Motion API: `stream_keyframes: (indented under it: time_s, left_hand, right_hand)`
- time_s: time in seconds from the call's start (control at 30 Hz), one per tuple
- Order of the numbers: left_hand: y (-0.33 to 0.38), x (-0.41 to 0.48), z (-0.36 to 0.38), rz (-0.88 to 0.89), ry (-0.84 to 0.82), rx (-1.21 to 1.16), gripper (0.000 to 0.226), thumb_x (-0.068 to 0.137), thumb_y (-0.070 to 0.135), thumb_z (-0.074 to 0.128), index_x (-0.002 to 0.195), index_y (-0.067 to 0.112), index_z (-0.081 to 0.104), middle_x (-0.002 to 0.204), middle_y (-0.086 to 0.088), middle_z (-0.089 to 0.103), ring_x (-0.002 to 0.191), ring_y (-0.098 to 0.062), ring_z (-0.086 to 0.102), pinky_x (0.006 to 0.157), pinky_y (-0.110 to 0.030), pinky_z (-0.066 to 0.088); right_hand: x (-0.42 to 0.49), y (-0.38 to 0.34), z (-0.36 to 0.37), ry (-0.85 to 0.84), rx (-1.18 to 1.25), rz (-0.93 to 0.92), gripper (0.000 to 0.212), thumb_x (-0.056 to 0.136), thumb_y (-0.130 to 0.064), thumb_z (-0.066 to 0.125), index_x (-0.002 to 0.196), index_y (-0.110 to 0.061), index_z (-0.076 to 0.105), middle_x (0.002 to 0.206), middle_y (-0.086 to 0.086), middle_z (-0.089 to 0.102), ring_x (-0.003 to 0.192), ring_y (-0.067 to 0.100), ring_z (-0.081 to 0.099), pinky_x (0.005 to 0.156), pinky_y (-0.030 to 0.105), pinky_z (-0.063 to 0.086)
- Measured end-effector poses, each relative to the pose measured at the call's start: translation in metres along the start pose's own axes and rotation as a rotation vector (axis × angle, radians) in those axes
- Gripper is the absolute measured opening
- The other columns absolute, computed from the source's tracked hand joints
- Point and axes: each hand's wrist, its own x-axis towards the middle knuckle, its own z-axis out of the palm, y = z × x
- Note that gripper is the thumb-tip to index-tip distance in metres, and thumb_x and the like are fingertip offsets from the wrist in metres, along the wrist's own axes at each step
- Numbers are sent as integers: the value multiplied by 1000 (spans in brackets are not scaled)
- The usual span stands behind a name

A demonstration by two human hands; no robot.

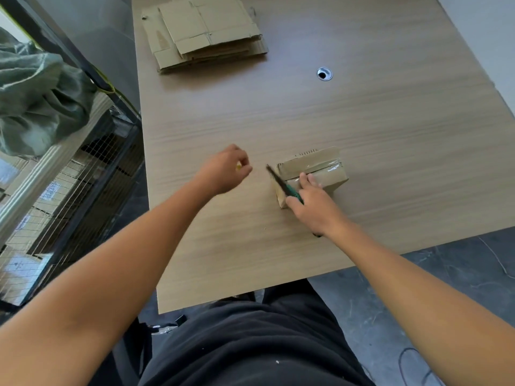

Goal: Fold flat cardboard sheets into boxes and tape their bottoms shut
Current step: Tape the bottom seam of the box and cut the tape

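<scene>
One small cardboard box lies on the table, toward the near right edge and just in front of the person, seen from the head camera looking down. Clear tape runs shiny across its upturned face, so I judge the bottom already closed and this step to be trimming the strip. The right hand has thumb and palm wrapped round the green handle of a cutter, with the dark blade pointing away past the box's left end. Two of its fingers lie stretched on the box top, pinning it. The left hand hovers above the table just left of the blade, apart from the box. Its fingers curl inward with a fleck of yellow between them; whether it pinches anything I cannot tell. Well apart, at the far left corner, a stack of flat sheets waits, and a round cable hole sits between stack and box. Such a box looks light and hollow: stiff along its folded edges, yielding mid-panel, slick where the tape runs. I would take it by two opposite side walls near the corners, on bare cardboard, squeezing gently, since it could skid on the smooth table or dent.
</scene>
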Motion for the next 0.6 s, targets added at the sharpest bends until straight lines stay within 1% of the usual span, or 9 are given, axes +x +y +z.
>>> stream_keyframes:
  time_s: [0.07, 0.1, 0.17, 0.23, 0.3, 0.37, 0.47, 0.53, 0.6]
  left_hand:
    - [1, 15, -11, 13, -24, -93, 11, 93, 24, 60, 84, 17, 61, 133, 1, 62, 121, -22, 57, 101, -34, 42]
    - [5, 23, -12, 8, -83, -157, 10, 90, 23, 58, 86, 15, 64, 137, 4, 61, 125, -20, 55, 103, -32, 40]
    - [19, 36, -9, -1, -265, -306, 19, 79, 25, 53, 89, 19, 68, 141, 1, 59, 127, -18, 54, 100, -26, 40]
    - [27, 42, 4, -28, -428, -487, 17, 75, 18, 51, 82, 17, 66, 141, -9, 59, 129, -19, 52, 93, -16, 42]
    - [29, 39, 19, -61, -487, -601, 15, 72, 12, 49, 77, 9, 63, 126, -24, 64, 128, -25, 54, 82, -8, 44]
    - [29, 27, 29, -87, -488, -658, 21, 65, 13, 46, 76, 6, 62, 112, -27, 66, 124, -22, 56, 79, -7, 45]
    - [26, 5, 42, -116, -477, -701, 21, 66, 14, 44, 74, 8, 62, 119, -20, 66, 125, -10, 54, 86, -6, 42]
    - [23, -9, 52, -113, -427, -720, 19, 71, 11, 44, 75, 4, 62, 117, -24, 67, 124, -12, 54, 87, -6, 41]
    - [22, -22, 60, -114, -413, -727, 18, 80, 2, 45, 79, -1, 62, 115, -29, 67, 129, -18, 54, 86, -7, 41]
  right_hand:
    - [-5, 4, 3, 130, 164, 32, 74, 100, -53, 45, 155, -4, 34, 167, 9, 18, 155, 25, 7, 124, 39, 14]
    - [-6, 5, 9, 195, 223, 54, 77, 98, -55, 50, 156, -7, 33, 166, 8, 22, 155, 26, 11, 123, 39, 18]
    - [-6, 3, 24, 326, 289, 64, 75, 95, -51, 58, 153, -8, 38, 162, 9, 31, 153, 26, 19, 124, 41, 22]
    - [-1, 3, 37, 493, 287, 16, 68, 92, -46, 65, 143, -3, 50, 150, 12, 47, 145, 28, 35, 118, 46, 32]
    - [4, 9, 47, 641, 245, -12, 60, 88, -43, 71, 127, 0, 58, 132, 12, 53, 129, 29, 44, 108, 47, 41]
    - [5, 15, 54, 673, 180, 12, 63, 86, -46, 74, 123, 2, 57, 131, 12, 48, 128, 31, 40, 109, 47, 41]
    - [6, 27, 57, 701, 103, -45, 60, 85, -41, 77, 119, 4, 57, 132, 19, 47, 129, 34, 39, 112, 43, 37]
    - [7, 34, 58, 700, 24, -115, 55, 81, -30, 80, 117, 4, 59, 130, 21, 51, 127, 37, 43, 109, 49, 40]
    - [5, 41, 57, 677, -32, -142, 56, 78, -26, 83, 119, 4, 59, 129, 19, 53, 127, 37, 46, 104, 52, 45]
